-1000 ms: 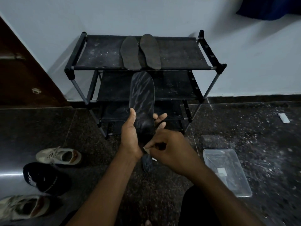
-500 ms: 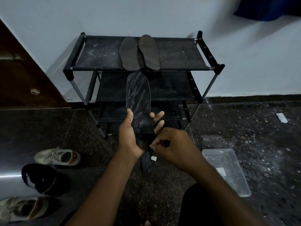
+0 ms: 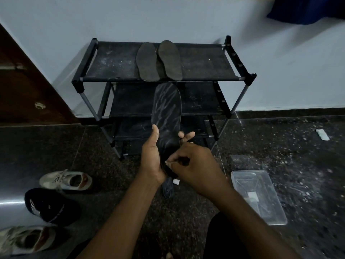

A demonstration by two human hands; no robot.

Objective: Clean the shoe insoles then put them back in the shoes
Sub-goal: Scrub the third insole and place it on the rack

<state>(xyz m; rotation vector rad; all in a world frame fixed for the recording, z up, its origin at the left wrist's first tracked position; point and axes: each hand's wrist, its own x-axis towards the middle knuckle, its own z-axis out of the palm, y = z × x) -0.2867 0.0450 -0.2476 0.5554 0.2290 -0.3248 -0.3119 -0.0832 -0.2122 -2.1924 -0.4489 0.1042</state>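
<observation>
You are midway, by my reading: one insole point(image 3: 167, 111) is in your hands being cleaned, and no insole is back in a shoe yet. Two insoles point(image 3: 147, 61) lie side by side on the top shelf of the rack point(image 3: 112, 66); whether those are already cleaned, the view does not tell. Three shoes wait on the floor at your left, a white one point(image 3: 65, 181), a black one point(image 3: 48, 206) and another white one point(image 3: 24, 238), all apparently without insoles. So the rest of the cleaning and all of the refitting look to be ahead of you.

Your left hand point(image 3: 151, 161) grips the insole around its lower half, thumb along the near edge, fingers curled behind, toe end pointing up and away over the rack. Your right hand point(image 3: 196, 169) is curled tight, fingertips pinching a pale bit point(image 3: 168, 162) against the heel part of the insole; it is too small to tell what it is
</observation>
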